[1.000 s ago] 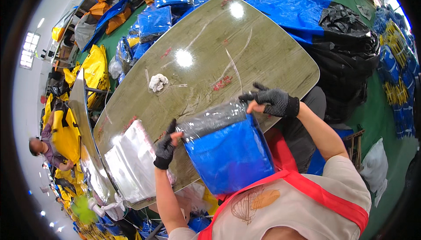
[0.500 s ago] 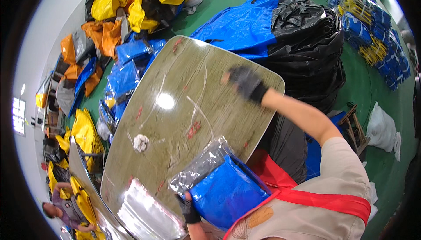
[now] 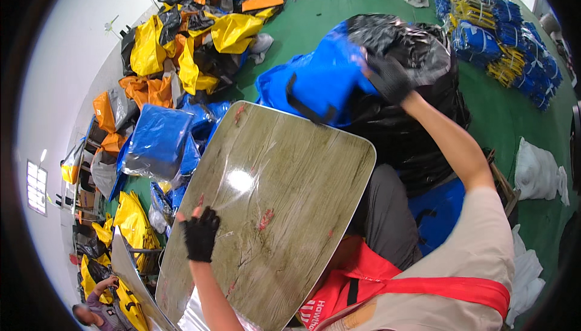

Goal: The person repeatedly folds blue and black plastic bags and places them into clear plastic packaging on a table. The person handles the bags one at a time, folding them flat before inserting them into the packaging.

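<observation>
right hand [image 3: 387, 78], gloved, reaches beyond the table [image 3: 272, 210] far edge, fingers closing on a blue bag [image 3: 315, 86] atop the black sack [image 3: 417, 89]; left hand [image 3: 200, 234] flat, fingers spread, near the table's left edge; best to grip the bag's strap firmly.

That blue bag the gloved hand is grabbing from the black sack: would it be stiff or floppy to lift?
Probably floppy: the blue bag sags in soft folds where the right hand grips it. Likely light, since one hand appears to lift it. Its glossy surface could be slippery, though the glove should help.

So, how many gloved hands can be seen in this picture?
2. The left hand rests on the wooden table; the right hand reaches to the blue bag beyond it. Others may be hidden.
</observation>
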`<state>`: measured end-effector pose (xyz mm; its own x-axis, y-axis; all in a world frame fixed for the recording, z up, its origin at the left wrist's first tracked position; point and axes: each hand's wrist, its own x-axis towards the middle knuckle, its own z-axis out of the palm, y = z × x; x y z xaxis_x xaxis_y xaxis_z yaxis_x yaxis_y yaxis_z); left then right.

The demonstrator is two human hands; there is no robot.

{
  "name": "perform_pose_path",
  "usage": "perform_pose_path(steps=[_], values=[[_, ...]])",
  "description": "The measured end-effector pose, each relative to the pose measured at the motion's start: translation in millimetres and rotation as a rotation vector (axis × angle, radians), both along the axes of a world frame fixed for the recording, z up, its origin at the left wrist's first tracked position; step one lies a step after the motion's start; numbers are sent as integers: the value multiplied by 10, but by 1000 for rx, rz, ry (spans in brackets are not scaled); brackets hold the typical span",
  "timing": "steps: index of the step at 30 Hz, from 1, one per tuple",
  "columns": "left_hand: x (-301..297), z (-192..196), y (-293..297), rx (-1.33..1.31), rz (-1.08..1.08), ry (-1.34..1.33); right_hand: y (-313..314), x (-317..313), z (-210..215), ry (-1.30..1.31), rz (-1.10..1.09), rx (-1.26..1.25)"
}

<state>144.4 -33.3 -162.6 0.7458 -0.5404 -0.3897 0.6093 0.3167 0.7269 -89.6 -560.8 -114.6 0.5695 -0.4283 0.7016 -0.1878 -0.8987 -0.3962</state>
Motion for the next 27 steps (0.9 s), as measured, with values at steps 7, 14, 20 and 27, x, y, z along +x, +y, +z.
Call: perform_pose_path(steps=[7, 14, 20, 27], values=[[133, -1247, -1517, 349, -501, -793, 1676, -3011, -479, -452, -184, 553], [-928, -260, -3396, 102, -484, -227, 2750, -3523, -717, -424, -140, 701], [-485, 612, -2913, 311, -153, -1020, 2817, -2951, -395, 642, 1037, 829], [74, 1824, -370, 973, -18, -1682, 2135, -1734, -278, 185, 479, -155]])
